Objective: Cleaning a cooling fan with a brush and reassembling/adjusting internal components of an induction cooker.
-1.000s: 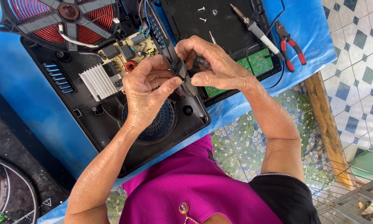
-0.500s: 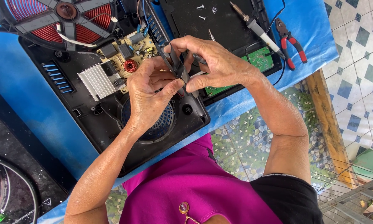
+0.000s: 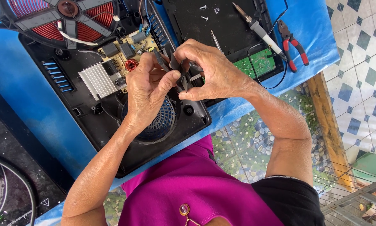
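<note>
Both my hands meet over an opened black cooker base (image 3: 112, 129) on a blue-covered table. My left hand (image 3: 148, 90) and my right hand (image 3: 215, 75) together pinch a small black plastic fan part (image 3: 180, 74), held just above the round fan grille (image 3: 162, 121). My fingers hide most of the part. To the left lie a silver heat sink (image 3: 96, 80) and a tan circuit board (image 3: 131, 46). The red copper coil (image 3: 50, 16) sits at the top left.
The black top cover (image 3: 225, 25) lies at the back with loose screws (image 3: 203, 12), a soldering iron (image 3: 261, 30) and a green board (image 3: 259, 62). Red-handled pliers (image 3: 296, 47) rest on the blue cloth (image 3: 24, 96). Tiled floor lies to the right.
My hands stay together over the grille. The fingers have shifted a little on the black fan part, and the view has drifted slightly.
</note>
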